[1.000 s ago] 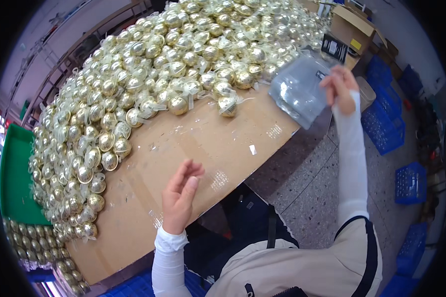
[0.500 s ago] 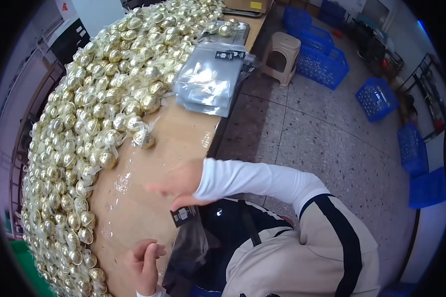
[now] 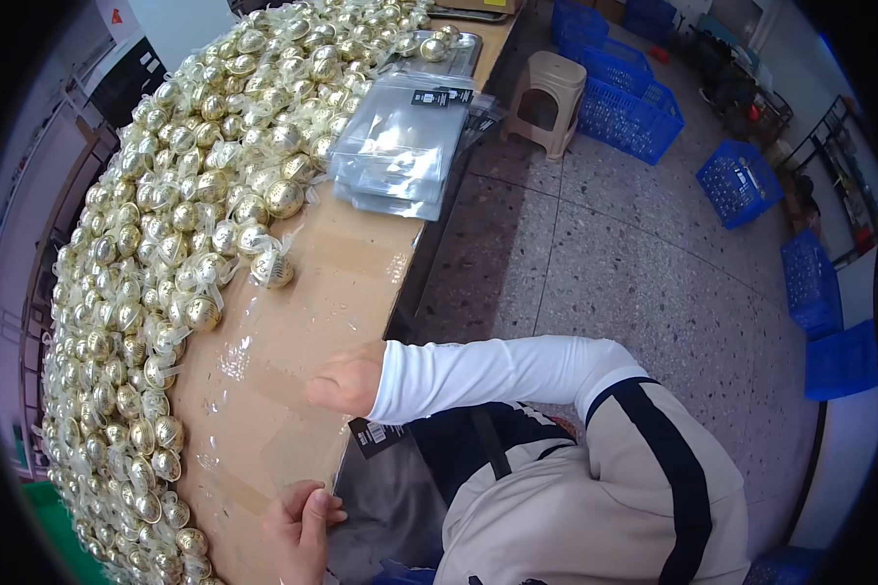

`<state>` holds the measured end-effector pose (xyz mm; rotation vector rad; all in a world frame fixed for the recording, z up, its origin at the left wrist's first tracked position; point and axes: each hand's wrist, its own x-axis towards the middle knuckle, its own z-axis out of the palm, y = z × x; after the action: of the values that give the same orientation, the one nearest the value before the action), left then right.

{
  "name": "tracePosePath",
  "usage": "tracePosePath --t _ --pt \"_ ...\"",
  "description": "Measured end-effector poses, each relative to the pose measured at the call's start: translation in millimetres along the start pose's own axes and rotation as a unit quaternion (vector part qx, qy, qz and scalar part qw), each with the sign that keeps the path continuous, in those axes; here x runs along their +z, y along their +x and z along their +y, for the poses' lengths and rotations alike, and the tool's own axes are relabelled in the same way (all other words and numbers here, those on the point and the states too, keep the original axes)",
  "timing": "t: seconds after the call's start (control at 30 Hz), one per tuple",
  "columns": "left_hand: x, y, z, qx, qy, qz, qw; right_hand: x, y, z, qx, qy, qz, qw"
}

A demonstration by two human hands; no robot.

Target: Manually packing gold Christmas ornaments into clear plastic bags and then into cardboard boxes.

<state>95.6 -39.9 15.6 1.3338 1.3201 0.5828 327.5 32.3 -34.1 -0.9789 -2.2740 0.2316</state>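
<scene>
My left hand (image 3: 302,531) is at the table's near edge, thumb and fingers pinched on the rim of a clear plastic bag (image 3: 307,450). The thin film is hard to make out against the brown surface. Just above it, my right hand (image 3: 349,381) is curled closed, back of the hand upward; whatever its fingers grip is hidden. Below the right wrist, a clear bag with a black label (image 3: 379,435) lies over my lap. A large heap of gold balls (image 3: 205,185), wrapped in translucent film or ribbon, covers the table's left and far side.
A stack of clear plastic bags (image 3: 400,146) with black labels lies at the table's far right edge, before a metal tray (image 3: 466,57) with gold balls. On the floor to the right stand a beige stool (image 3: 548,93) and several blue crates (image 3: 634,122).
My right hand has moved slightly down and curled closed. My left hand has shifted a little right and now pinches a film edge. The view has shifted slightly.
</scene>
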Motion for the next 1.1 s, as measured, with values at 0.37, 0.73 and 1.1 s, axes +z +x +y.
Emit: tracePosePath --t 0.37,0.73,1.1 --pt "9 -7 11 -0.073 -0.06 -0.003 0.996 19 -9 -2 0.042 -0.059 0.108 0.992" --pt "-15 -14 10 -0.003 -0.022 -0.008 1.0 -44 -19 29 0.291 0.558 -0.102 0.77" --pt "-12 -7 -24 0.346 -0.326 0.409 0.779 8 -30 -20 0.237 0.71 -0.092 0.657"
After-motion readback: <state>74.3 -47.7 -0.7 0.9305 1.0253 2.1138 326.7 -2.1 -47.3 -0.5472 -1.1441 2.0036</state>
